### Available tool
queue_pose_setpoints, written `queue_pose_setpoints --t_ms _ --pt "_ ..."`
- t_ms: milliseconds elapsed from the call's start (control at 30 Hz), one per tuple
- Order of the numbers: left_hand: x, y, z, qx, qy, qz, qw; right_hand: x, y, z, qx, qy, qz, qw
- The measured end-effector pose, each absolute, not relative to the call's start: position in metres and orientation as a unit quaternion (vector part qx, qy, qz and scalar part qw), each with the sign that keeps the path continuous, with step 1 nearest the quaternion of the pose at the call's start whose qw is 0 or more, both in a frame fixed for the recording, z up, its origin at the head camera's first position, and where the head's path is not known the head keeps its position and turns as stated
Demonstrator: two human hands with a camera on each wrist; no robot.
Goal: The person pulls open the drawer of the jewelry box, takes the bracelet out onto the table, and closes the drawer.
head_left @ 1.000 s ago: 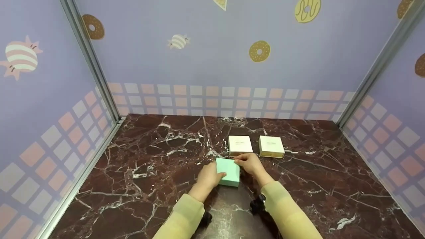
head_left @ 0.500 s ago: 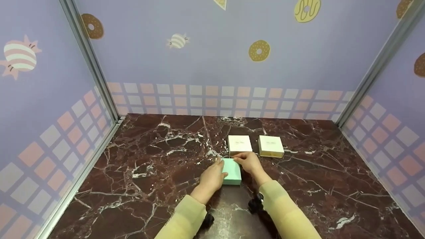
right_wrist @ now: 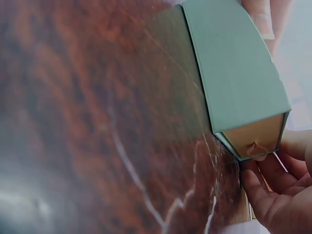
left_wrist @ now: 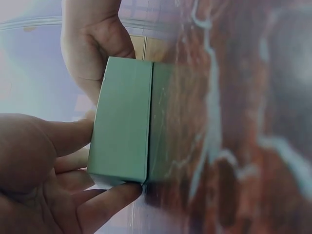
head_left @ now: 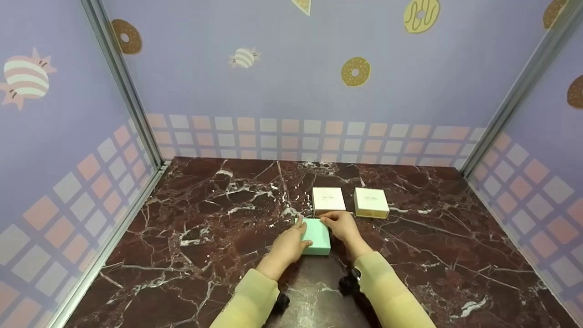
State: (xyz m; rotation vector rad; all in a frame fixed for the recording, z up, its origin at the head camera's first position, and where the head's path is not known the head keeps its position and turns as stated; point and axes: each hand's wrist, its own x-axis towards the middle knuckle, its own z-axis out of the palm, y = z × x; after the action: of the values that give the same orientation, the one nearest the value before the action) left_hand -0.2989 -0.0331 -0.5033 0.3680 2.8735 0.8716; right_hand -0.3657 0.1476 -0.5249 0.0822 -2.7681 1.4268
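Gently | my left hand (head_left: pixel 288 243) holds the mint-green square cardboard box (head_left: pixel 319 233) | my right hand (head_left: pixel 341 226) pinches its far corner | squeeze lightly

In the head view the left hand (head_left: pixel 288 245) hides part of the green box (head_left: pixel 318 237), lettering (head_left: pixel 327 197) on the two white boxes (head_left: pixel 371 205) is too small to read, and the bottom edge cuts off both sleeves (head_left: pixel 253 298).

Left grip (left_wrist: pixel 53 170) touching a green box (left_wrist: pixel 122 119), right grip (left_wrist: pixel 100 41) partly behind it, veined tabletop (left_wrist: pixel 234 117) alongside
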Motion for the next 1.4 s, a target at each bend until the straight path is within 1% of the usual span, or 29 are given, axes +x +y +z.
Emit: queue_pose_setpoints --t_ms 167,300,600,667,900,1100,1233,1400 --pt "-0.297 -0.032 -0.503 0.124 0.952 0.277 0.047 -0.365 0.148 -0.529 0.021 -0.879 0.477 0.008" --pt "-0.295 -0.032 -0.502 0.124 0.951 0.278 0.048 -0.362 0.150 -0.531 0.012 -0.862 0.506 0.011" --pt "-0.295 -0.032 -0.506 0.128 0.949 0.284 0.044 -0.346 0.166 -0.531 -0.062 -0.808 0.586 0.002" --pt "-0.296 -0.032 -0.506 0.129 0.948 0.286 0.044 -0.342 0.171 -0.529 -0.071 -0.800 0.595 -0.013" --pt "-0.296 -0.032 -0.506 0.131 0.943 0.304 0.042 -0.333 0.179 -0.524 -0.064 -0.783 0.612 -0.093" --pt "-0.296 -0.032 -0.508 0.133 0.940 0.311 0.040 -0.330 0.178 -0.525 -0.063 -0.767 0.627 -0.123" --pt "-0.296 -0.033 -0.508 0.134 0.941 0.310 0.035 -0.330 0.176 -0.526 -0.056 -0.763 0.631 -0.126" --pt "-0.297 -0.033 -0.507 0.134 0.939 0.316 0.037 -0.331 0.174 -0.528 -0.052 -0.773 0.623 -0.107"
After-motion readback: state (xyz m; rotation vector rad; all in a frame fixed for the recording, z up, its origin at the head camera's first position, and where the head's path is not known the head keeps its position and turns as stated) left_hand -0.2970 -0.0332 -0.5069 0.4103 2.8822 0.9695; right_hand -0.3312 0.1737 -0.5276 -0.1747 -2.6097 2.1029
